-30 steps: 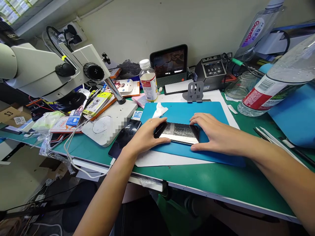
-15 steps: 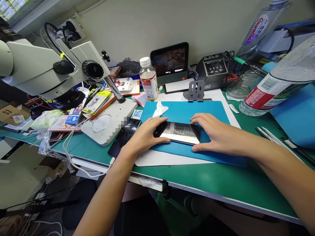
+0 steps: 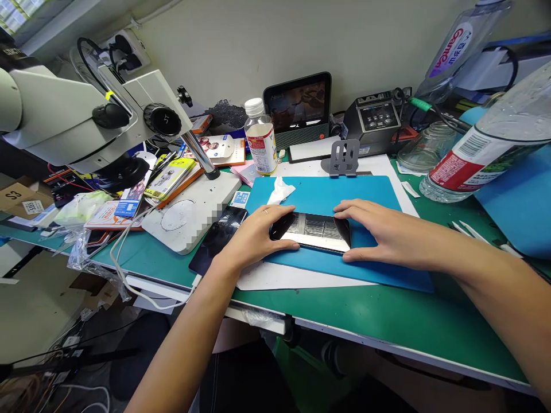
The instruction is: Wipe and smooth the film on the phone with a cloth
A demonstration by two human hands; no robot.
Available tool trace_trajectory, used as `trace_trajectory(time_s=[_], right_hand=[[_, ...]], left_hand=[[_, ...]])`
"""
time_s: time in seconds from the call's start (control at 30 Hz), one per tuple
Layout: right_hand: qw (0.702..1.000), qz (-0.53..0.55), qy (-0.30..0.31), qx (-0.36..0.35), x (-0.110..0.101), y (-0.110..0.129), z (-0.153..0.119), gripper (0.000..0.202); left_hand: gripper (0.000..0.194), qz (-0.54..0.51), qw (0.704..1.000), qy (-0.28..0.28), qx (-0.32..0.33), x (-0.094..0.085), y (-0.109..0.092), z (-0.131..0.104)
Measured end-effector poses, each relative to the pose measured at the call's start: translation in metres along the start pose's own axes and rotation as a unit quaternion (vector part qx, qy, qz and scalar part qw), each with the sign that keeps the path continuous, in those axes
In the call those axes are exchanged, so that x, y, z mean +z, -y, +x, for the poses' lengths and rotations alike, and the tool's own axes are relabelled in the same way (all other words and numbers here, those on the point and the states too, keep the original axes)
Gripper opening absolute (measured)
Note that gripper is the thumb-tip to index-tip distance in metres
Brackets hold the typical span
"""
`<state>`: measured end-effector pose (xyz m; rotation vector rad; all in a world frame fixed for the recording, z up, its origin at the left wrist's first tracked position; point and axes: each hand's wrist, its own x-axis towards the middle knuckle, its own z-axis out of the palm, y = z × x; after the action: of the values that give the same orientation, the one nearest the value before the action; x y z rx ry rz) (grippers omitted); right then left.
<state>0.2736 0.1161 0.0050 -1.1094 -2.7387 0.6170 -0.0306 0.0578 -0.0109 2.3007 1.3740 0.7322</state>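
Observation:
A dark, glossy smartphone (image 3: 318, 229) lies lengthwise across the blue mat (image 3: 365, 186), its screen reflecting light. My left hand (image 3: 260, 232), with a ring on one finger, grips the phone's left end between thumb and fingers. At the right end, my right hand (image 3: 370, 232) holds it the same way, thumb at the near corner and fingertips along the far edge. Beyond the left hand is a crumpled white tissue (image 3: 280, 190). A second phone (image 3: 217, 241), screen lit with a clock, lies partly behind my left wrist, a white cable plugged into it.
A microscope (image 3: 124, 115) on a white base (image 3: 176, 223) stands at left, beside stacked boxes. Behind the mat are a juice bottle (image 3: 260, 143), a smart display (image 3: 297, 109), a grey phone stand (image 3: 344, 158) and a black station (image 3: 372, 120). A large water bottle (image 3: 477, 155) leans at right.
My right thumb has slid slightly rightward along the phone's near corner. The left hand and the phone stay almost where they were.

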Motion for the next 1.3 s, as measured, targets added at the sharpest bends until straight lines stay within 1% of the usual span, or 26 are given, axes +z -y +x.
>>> trace_trajectory(time_s=[0.27, 0.53, 0.73, 0.83, 0.9, 0.97, 1.03, 1.1, 1.2, 1.3], right_hand=[[1.000, -0.002, -0.006, -0.004, -0.001, 0.001, 0.002, 0.084], [1.000, -0.013, 0.020, 0.013, -0.005, 0.006, 0.001, 0.089], [1.000, -0.009, 0.005, 0.006, -0.002, 0.000, 0.001, 0.084], [1.000, -0.002, -0.003, 0.002, -0.002, -0.001, 0.002, 0.081], [1.000, 0.001, -0.005, 0.000, -0.002, 0.000, 0.002, 0.081], [1.000, 0.001, -0.008, -0.004, -0.002, 0.001, 0.002, 0.080], [1.000, -0.001, -0.009, -0.007, -0.002, 0.001, 0.002, 0.078], [1.000, -0.002, -0.010, -0.010, -0.002, 0.002, 0.002, 0.077], [1.000, -0.003, -0.007, -0.008, -0.003, 0.003, 0.001, 0.078], [1.000, -0.007, 0.008, 0.000, -0.004, 0.005, 0.001, 0.084]], left_hand=[[0.070, -0.010, 1.000, 0.004, -0.012, -0.001, 0.000, 0.000], [0.070, -0.007, 1.000, 0.006, -0.018, -0.002, -0.003, -0.001], [0.072, -0.017, 1.000, 0.009, -0.019, -0.004, -0.004, 0.001], [0.083, -0.020, 0.999, 0.020, -0.030, -0.007, -0.006, -0.002], [0.094, -0.008, 0.998, 0.024, -0.051, -0.008, -0.009, -0.008], [0.098, 0.015, 0.997, 0.016, -0.079, -0.008, -0.013, -0.018], [0.092, 0.040, 0.994, 0.002, -0.100, -0.004, -0.015, -0.028], [0.084, 0.060, 0.992, -0.013, -0.106, 0.001, -0.015, -0.035], [0.070, 0.079, 0.992, -0.044, -0.086, 0.009, -0.013, -0.039], [0.054, 0.086, 0.992, -0.071, -0.064, 0.015, -0.011, -0.038]])
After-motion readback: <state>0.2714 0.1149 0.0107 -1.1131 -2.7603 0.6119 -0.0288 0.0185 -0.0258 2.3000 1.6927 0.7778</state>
